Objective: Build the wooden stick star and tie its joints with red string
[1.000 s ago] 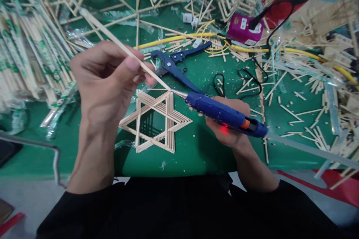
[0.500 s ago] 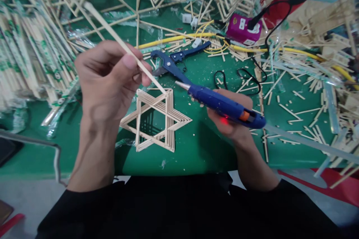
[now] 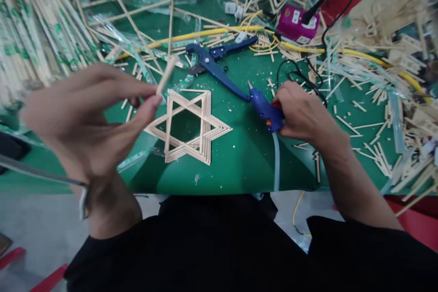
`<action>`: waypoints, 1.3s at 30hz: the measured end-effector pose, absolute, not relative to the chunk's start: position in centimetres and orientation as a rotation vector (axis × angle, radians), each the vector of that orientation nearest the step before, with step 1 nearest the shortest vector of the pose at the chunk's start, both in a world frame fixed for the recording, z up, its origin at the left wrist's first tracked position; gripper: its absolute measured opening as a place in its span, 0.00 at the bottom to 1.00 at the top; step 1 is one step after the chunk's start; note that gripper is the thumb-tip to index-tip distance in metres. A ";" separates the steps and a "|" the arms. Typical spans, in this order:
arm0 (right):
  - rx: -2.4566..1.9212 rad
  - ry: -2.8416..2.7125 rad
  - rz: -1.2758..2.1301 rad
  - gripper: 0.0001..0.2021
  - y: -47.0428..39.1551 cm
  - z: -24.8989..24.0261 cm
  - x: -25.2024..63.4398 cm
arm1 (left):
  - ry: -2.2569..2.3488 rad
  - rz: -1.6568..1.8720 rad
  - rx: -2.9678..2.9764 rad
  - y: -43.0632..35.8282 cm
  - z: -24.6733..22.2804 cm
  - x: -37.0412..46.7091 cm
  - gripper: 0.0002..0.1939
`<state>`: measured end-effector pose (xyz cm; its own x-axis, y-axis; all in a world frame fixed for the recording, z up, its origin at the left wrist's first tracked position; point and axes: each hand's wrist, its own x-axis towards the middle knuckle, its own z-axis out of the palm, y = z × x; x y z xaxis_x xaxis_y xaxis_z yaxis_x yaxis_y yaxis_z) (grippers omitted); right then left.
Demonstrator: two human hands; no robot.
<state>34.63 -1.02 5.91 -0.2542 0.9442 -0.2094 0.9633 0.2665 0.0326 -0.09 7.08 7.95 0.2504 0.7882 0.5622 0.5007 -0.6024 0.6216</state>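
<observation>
Head view: wooden stick (image 3: 167, 75) lifted off the star frame (image 3: 206, 121), glue gun (image 3: 263, 107) swung aside.
Left hand (image 3: 102, 114) pinches the stick; right hand (image 3: 301, 109) grips the gun, now right of the frame, which lies on the worktop (image 3: 239, 169). Gluing at its corner seems paused.

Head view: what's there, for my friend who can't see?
A person's left hand holds a wooden stick, and the right hand holds a blue hot glue gun. Between them, a six-pointed star of stacked sticks lies on a green table.
</observation>
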 end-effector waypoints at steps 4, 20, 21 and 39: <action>1.582 2.382 -0.087 0.23 -1.9 6.0 35.5 | 0.995 1.079 2.586 3.1 7.4 1.0 0.08; 1.778 3.076 0.288 0.07 -4.0 9.1 21.9 | 1.151 0.978 2.761 -2.2 6.5 2.5 0.13; 1.782 3.050 0.232 0.08 -3.8 8.9 21.8 | 1.149 0.987 2.738 -2.3 6.6 2.5 0.13; 1.904 2.941 0.279 0.11 -3.7 8.9 21.7 | 1.141 1.150 2.582 -1.9 6.7 1.2 0.13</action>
<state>21.68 -3.72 8.86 -0.3644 0.8466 0.3880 0.9044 0.4211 -0.0694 1.21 -1.92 6.67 0.4362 0.6678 0.6031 0.5975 -0.7161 0.3608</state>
